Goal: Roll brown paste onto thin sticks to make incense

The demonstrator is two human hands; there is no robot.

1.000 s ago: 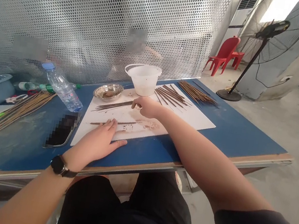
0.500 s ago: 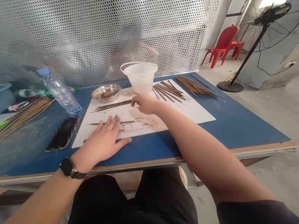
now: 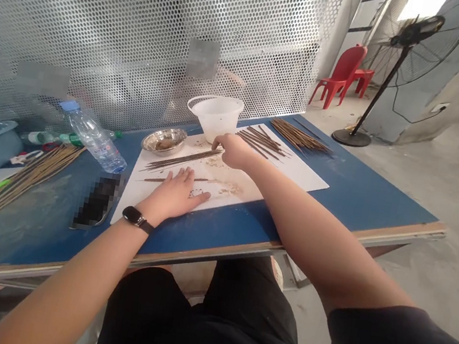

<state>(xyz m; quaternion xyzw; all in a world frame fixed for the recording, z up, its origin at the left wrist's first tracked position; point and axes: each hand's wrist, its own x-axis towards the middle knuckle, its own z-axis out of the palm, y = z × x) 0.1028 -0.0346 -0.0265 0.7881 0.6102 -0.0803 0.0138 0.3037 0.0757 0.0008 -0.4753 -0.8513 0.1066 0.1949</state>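
A white board lies on the blue table. My left hand rests flat on the board, fingers spread, over a single brown stick. My right hand is curled, its fingertips pinching the near end of a small bundle of dark sticks that lies across the board. Pale crumbs are scattered between my hands. A white plastic tub and a small metal dish stand at the board's far edge.
More sticks lie on the board's right part, another pile beyond it. A water bottle, a phone and long pale sticks are on the left. A perforated metal screen backs the table. A standing fan and red chairs are at right.
My left hand slid forward onto the board, over the single stick. My right hand moved farther away toward the tub, still at the end of the stick bundle.
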